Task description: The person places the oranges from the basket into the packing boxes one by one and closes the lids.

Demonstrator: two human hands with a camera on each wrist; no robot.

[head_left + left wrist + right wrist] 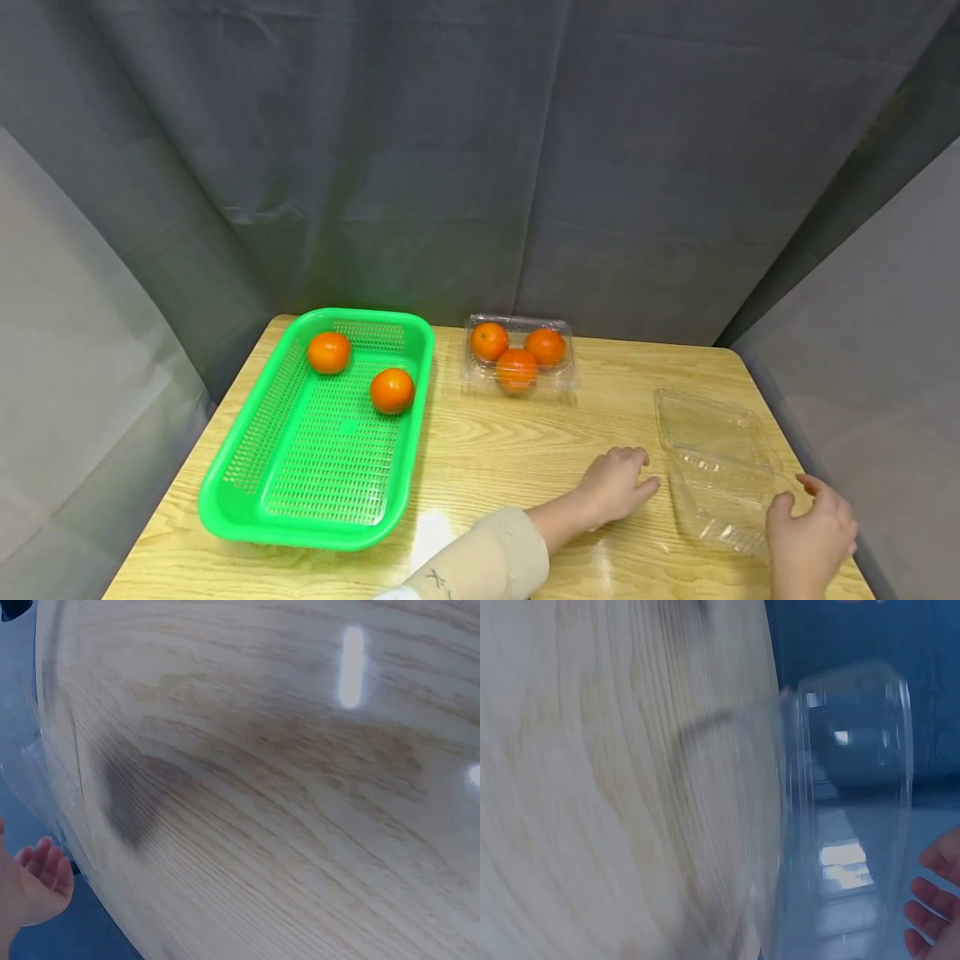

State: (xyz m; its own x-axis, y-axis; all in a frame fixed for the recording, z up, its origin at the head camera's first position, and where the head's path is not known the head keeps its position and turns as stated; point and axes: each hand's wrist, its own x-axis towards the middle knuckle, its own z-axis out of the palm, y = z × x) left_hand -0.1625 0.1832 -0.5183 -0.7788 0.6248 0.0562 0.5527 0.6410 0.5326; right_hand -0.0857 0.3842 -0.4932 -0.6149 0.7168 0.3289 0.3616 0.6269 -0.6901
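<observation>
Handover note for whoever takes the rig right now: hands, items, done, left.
Left hand: resting on the table, fingers loosely curled, holding nothing, beside the empty clamshell.
Right hand: at the clamshell's near right corner, holding nothing; contact unclear.
Items: two oranges in the green basket; three in the far clear container, lid down.
Done: one container filled.
Left, probably: the basket's two oranges go into the open clamshell.

Empty clear clamshell [716, 467], open, table's right
</observation>
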